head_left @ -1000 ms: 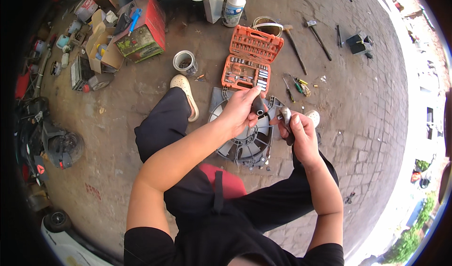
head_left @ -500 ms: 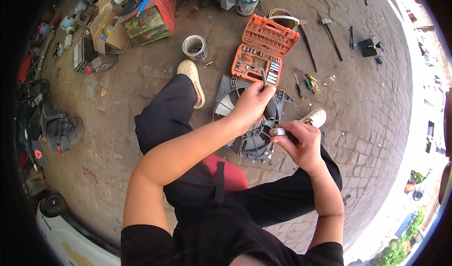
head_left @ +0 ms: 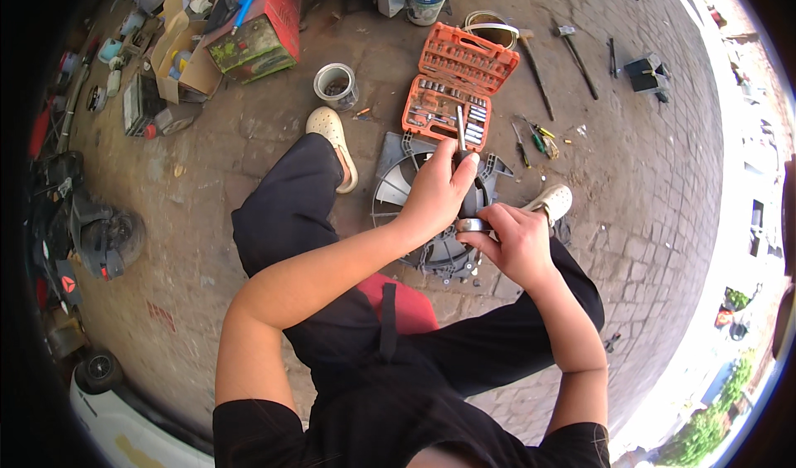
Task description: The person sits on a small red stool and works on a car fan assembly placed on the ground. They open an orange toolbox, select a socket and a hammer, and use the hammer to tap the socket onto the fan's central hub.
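Observation:
My left hand (head_left: 438,188) is closed around the dark handle of a tool like a screwdriver, whose silver shaft (head_left: 461,126) sticks up and away from me. Close by, the fingers of my right hand (head_left: 518,240) pinch a round, shiny metal part (head_left: 473,226). The part's far side meets a dark rounded piece (head_left: 474,198) between my hands; how the two join is hidden. Below both hands lies a grey plastic fan shroud (head_left: 396,188) with blades, partly covered by my arms. Just beyond it an orange socket set case (head_left: 470,58) stands open on the ground.
Right of the case lie a hammer (head_left: 575,58), a long-handled tool (head_left: 537,78), a screwdriver (head_left: 521,146) and a black box-shaped part (head_left: 647,76). A tin can (head_left: 336,87) stands near my left shoe (head_left: 330,140). Farther left are a red box (head_left: 264,33) and a cardboard box (head_left: 178,53).
My right hand has moved left, bringing the metal part closer to my left hand. The tool's shaft in my left hand now stands more upright in view.

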{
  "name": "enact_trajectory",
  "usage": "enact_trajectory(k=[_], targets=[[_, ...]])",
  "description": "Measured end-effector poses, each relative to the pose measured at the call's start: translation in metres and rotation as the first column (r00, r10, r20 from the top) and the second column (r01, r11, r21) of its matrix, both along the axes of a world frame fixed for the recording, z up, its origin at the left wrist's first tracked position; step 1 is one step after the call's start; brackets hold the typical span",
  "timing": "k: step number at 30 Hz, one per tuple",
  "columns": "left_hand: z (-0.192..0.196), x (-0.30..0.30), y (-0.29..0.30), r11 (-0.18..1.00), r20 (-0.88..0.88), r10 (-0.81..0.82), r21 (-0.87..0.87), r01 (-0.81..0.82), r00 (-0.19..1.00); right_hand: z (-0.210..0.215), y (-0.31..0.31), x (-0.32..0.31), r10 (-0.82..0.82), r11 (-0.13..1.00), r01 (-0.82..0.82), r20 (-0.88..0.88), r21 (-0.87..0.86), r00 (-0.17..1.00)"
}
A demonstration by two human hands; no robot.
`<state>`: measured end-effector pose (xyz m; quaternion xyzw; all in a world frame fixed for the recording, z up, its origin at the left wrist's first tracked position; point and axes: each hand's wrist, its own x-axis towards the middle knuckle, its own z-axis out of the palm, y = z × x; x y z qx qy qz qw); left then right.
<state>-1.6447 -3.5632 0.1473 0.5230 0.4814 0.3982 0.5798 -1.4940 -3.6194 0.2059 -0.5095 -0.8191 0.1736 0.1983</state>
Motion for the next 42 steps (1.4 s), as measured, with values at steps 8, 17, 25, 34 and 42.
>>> enact_trajectory(k=[8,17,25,34,42], targets=[[0.002,0.003,-0.013,0.899,0.339,0.125,-0.437,0.038,0.933,-0.015,-0.005,-0.012,-0.221,0.938,0.141,-0.232,-0.315,0.947],[-0.004,-0.001,0.005,0.887,0.337,0.031,-0.444,0.130,0.941,-0.021,-0.003,-0.015,-0.686,0.544,-0.091,-0.504,-0.835,0.525],[-0.007,-0.007,0.014,0.842,0.359,-0.139,-0.448,0.301,0.923,-0.021,0.000,-0.001,-0.693,0.582,0.128,-0.408,-0.803,0.594],[-0.009,-0.003,0.013,0.784,0.588,-0.193,-0.389,0.484,0.785,-0.021,-0.008,0.006,-0.686,0.605,0.065,-0.478,-0.794,0.549],[-0.064,0.003,0.077,0.827,0.144,-0.389,-0.379,0.414,0.910,0.036,-0.012,0.040,-0.777,0.628,0.008,-0.627,-0.778,-0.055]])
